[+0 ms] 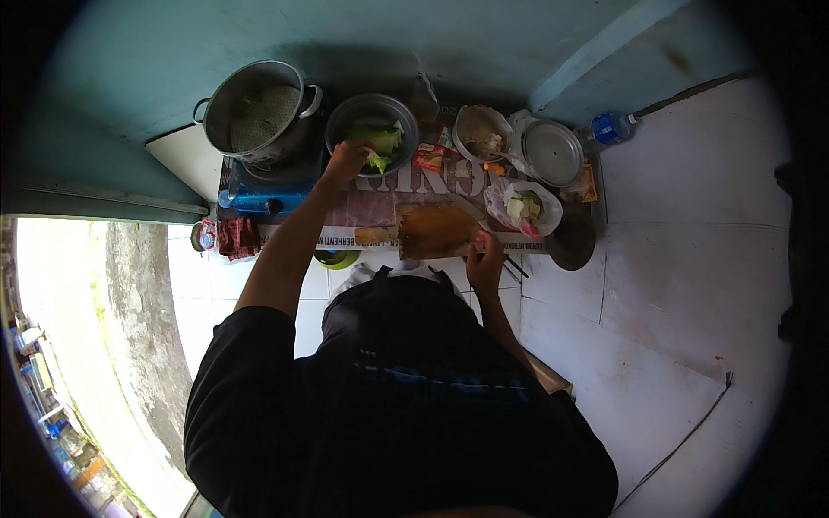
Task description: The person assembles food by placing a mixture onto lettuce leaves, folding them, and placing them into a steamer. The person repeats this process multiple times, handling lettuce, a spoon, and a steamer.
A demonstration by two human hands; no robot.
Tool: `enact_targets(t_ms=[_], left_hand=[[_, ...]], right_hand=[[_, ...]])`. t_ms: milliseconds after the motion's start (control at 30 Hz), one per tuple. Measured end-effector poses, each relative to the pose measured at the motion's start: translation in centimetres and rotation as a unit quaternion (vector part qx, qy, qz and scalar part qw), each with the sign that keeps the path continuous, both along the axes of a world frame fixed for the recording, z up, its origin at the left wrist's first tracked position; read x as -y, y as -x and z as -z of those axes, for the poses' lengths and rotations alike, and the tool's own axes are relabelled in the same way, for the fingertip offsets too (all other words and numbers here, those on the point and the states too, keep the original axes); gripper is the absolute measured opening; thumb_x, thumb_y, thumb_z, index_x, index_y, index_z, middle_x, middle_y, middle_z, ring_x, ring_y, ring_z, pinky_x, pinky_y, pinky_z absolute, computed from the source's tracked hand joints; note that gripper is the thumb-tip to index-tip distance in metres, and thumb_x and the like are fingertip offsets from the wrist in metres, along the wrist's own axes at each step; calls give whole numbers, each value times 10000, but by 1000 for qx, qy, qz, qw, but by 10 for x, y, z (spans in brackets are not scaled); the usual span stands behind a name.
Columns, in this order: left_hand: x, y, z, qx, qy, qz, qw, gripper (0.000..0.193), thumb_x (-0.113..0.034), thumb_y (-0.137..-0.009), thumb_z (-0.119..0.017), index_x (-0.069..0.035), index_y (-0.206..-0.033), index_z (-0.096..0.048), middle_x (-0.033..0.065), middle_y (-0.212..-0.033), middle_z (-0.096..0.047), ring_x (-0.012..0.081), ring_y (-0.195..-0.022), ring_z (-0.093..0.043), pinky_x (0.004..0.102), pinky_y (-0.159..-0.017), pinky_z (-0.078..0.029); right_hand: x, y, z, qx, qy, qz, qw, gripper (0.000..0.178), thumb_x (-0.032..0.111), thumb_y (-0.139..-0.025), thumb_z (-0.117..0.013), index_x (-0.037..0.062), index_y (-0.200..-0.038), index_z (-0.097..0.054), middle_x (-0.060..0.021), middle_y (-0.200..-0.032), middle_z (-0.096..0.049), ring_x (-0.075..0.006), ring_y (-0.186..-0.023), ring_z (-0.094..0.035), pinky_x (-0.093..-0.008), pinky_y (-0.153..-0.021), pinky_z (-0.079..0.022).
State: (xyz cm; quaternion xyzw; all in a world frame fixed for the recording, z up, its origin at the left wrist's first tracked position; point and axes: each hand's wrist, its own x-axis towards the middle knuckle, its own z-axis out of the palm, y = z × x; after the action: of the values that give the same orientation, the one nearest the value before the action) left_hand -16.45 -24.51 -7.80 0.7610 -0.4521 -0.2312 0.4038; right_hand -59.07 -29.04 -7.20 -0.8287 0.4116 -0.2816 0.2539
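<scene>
My left hand (348, 161) reaches forward to the rim of a grey metal bowl (406, 116) and grips pale green cabbage pieces (381, 140) lying in it. My right hand (485, 262) rests at the near right corner of a wooden cutting board (434, 230) and holds a knife (473, 213) whose blade lies across the board's right side. The board lies on a low surface covered with printed paper (371, 210).
A large steel pot (259, 110) stands on a blue portable stove (259, 200) at the left. A bowl of food (480, 135), a metal lid (553, 153), a plastic bag of cut vegetables (523, 207) and a water bottle (611, 129) lie to the right. White floor tiles (673, 285) spread right.
</scene>
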Motion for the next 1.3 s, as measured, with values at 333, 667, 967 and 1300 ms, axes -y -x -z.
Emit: enact_targets(t_ms=[333, 667, 967, 1300], left_hand=[[-10, 6, -6, 82, 129, -9, 988, 220, -14, -933, -579, -73, -1097, -712, 200, -976, -753, 375, -872, -751, 447, -772, -585], [-22, 30, -20, 4, 103, -115, 988, 273, -151, -940, -685, -41, -1189, -691, 193, -1065, -752, 319, -981, -742, 381, -843, -574], [-4, 137, 16, -304, 87, -138, 939, 380, -132, -903, -716, 9, -1251, -662, 118, -1090, -731, 179, -972, -689, 340, -867, -561], [26, 214, 114, -168, -57, -11, 984, 473, -60, -885, -686, -76, -1352, -612, 168, -1132, -722, 321, -1059, -694, 409, -921, -555]], right_hand=[[-52, -6, -49, -5, -10, 45, 999, 397, 62, -914, -690, 2, -1291, -582, -165, -1106, -633, -343, -1053, -609, -460, -955, -476], [-56, 25, -54, 7, -47, 102, 994, 367, 75, -924, -699, 16, -1273, -602, -153, -1073, -662, -329, -1029, -633, -445, -937, -492], [6, 60, -18, 35, -103, 10, 994, 367, 62, -913, -705, 17, -1263, -604, -146, -1051, -652, -312, -1015, -632, -436, -933, -495], [48, 76, 56, -42, -183, -132, 973, 447, 67, -898, -725, 25, -1313, -564, -145, -1084, -657, -346, -1049, -635, -453, -945, -492]])
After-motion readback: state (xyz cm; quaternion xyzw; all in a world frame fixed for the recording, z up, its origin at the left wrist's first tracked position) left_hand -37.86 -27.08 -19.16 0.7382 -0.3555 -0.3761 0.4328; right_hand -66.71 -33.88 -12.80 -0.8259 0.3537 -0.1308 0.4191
